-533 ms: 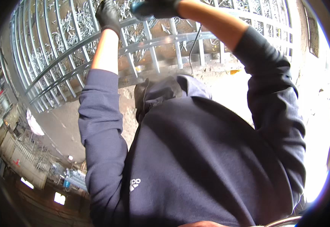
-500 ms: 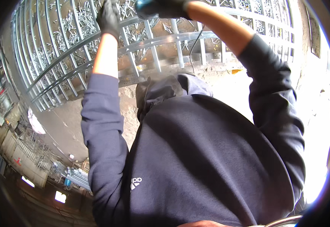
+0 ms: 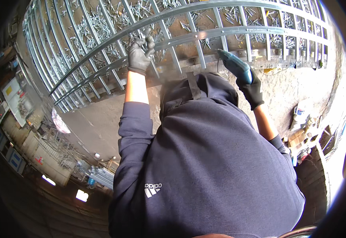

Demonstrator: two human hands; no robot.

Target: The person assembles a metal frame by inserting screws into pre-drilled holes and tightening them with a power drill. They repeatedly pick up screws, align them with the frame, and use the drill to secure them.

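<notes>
A galvanised metal panel (image 3: pixel 204 35) of parallel slats and two long crossrails lies in front of me. In a dark glove, my left hand (image 3: pixel 139 55) is raised over the nearer crossrail with its fingers curled in; whatever is between them is too small to make out. Farther right, my right hand (image 3: pixel 251 89), also gloved, grips a teal handheld power tool (image 3: pixel 236 65). Its dark narrow tip points up and left, near the panel's close edge. Many loose thin metal pieces (image 3: pixel 97 25), like rivets or nails, are scattered beneath and between the slats.
A metal-edged work surface (image 3: pixel 260 53) runs under the panel. To the right, cardboard and a white container (image 3: pixel 299 113) lie on the ground. Racks and stacked metal profiles (image 3: pixel 101 174) stand at the lower left, with a pale cloth or bag (image 3: pixel 59 121) nearer.
My right hand has drawn back toward me and right with the power tool, from the far crossrail to the near edge. My left hand has come nearer, its fingers curling. The view has shifted.
</notes>
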